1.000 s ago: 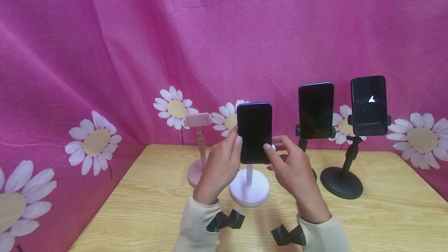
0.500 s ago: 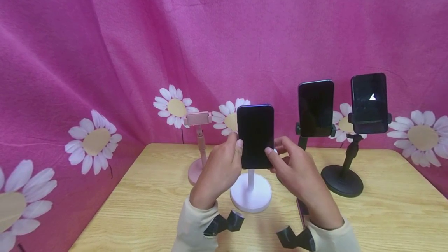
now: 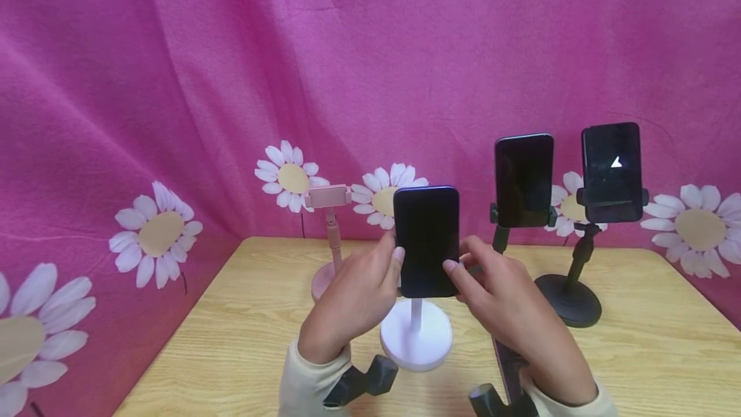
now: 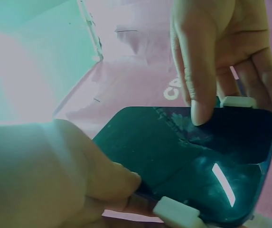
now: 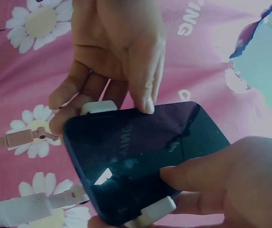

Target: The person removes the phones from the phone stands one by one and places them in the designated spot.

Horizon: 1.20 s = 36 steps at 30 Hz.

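Observation:
A dark-screened smartphone (image 3: 427, 242) stands upright on a white phone stand (image 3: 415, 334) in the head view. White clamp arms (image 5: 158, 211) hug both of its long edges in the right wrist view. My left hand (image 3: 360, 283) holds the phone's left edge, thumb along the side and fingers mostly hidden behind. On the opposite edge, my right hand (image 3: 494, 289) grips with its thumb tip on the front of the screen near the lower right corner. In the left wrist view the right hand (image 4: 221, 52) appears above the phone, fingers reaching behind it.
A pink phone stand (image 3: 334, 237) with an unfilled clamp is at back left. Two black stands at back right carry phones (image 3: 523, 180) (image 3: 612, 172). Another dark, phone-like object (image 3: 509, 369) lies on the wooden table (image 3: 231, 333) under my right forearm. Pink flowered cloth (image 3: 405, 69) hangs behind.
The white stand and its phone have come toward me, lower in the head view. Both hands moved along with them, keeping hold of the phone's edges. The other stands stayed put.

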Available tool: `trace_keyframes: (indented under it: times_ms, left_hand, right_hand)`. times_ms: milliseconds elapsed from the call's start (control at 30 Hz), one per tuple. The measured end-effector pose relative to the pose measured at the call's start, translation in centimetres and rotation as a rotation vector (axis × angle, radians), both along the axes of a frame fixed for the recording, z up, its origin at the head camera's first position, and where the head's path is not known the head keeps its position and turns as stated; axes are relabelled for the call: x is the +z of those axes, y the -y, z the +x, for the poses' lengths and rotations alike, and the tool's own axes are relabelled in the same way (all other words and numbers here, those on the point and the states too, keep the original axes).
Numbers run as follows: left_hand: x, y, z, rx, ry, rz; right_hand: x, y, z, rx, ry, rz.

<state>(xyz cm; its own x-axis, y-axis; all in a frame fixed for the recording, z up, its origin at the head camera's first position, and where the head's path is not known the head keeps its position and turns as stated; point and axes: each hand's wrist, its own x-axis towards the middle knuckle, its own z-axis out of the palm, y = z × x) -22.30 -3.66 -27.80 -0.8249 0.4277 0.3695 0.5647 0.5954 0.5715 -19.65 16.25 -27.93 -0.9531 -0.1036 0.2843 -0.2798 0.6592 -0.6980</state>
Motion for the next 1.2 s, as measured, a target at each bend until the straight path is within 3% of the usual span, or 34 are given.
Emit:
trace_keyframes:
  times_ms: [200,433,533,733,833,1000,1200]
  left_hand:
    - [0.3,0.3,0.5,-0.006,-0.011,-0.05]
    - [0.4,0.6,0.5,-0.01,-0.03,-0.077]
    - [0.4,0.7,0.4,-0.016,-0.058,-0.085]
    - [0.4,1.0,0.3,-0.046,-0.035,-0.076]
    - [0.5,1.2,0.2,-0.045,0.0,-0.071]
    - [0.6,1.8,-0.1,-0.03,-0.001,-0.084]
    - [0.3,2.3,-0.6,-0.084,-0.005,-0.056]
  right_hand:
    - [0.3,0.0,0.6,-0.015,-0.013,0.079]
    - [0.5,0.3,0.9,-0.027,-0.066,0.075]
    - [0.4,1.0,0.8,-0.042,-0.154,-0.009]
    - [-0.4,3.3,0.0,-0.07,-0.516,-0.169]
    - [-0.9,4.4,-0.4,-0.072,-0.636,-0.203]
    - [-1.5,5.5,-0.9,-0.094,-0.701,-0.209]
    - [-2.0,6.2,-1.3,-0.177,-0.715,-0.156]
